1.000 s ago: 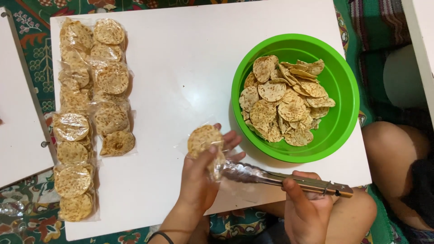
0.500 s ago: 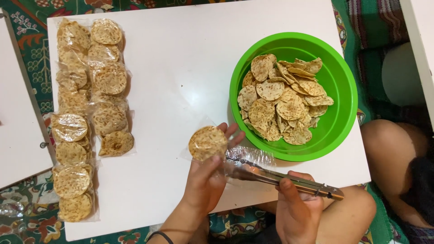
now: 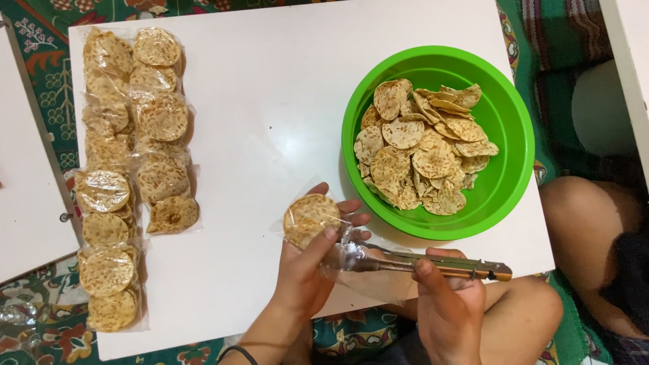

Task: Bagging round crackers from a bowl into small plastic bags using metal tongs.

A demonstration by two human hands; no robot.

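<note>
My left hand (image 3: 312,263) holds a clear plastic bag (image 3: 351,267) with round brown crackers (image 3: 309,217) stacked in its closed end, just above the white table's near edge. My right hand (image 3: 447,305) grips metal tongs (image 3: 433,263) whose tips reach leftward into the bag's open mouth. A green bowl (image 3: 514,135) full of loose round crackers (image 3: 419,152) stands on the table to the right, just beyond both hands.
Several filled clear bags of crackers (image 3: 128,169) lie in two rows along the left side of the white table (image 3: 270,101). A second white surface (image 3: 27,203) sits at far left. A patterned green mat (image 3: 40,331) lies below. My bare knees (image 3: 581,223) are at right.
My left hand has tilted the bag a little, bringing the cracker stack upright. The tongs have pushed slightly further left into the bag's mouth.
</note>
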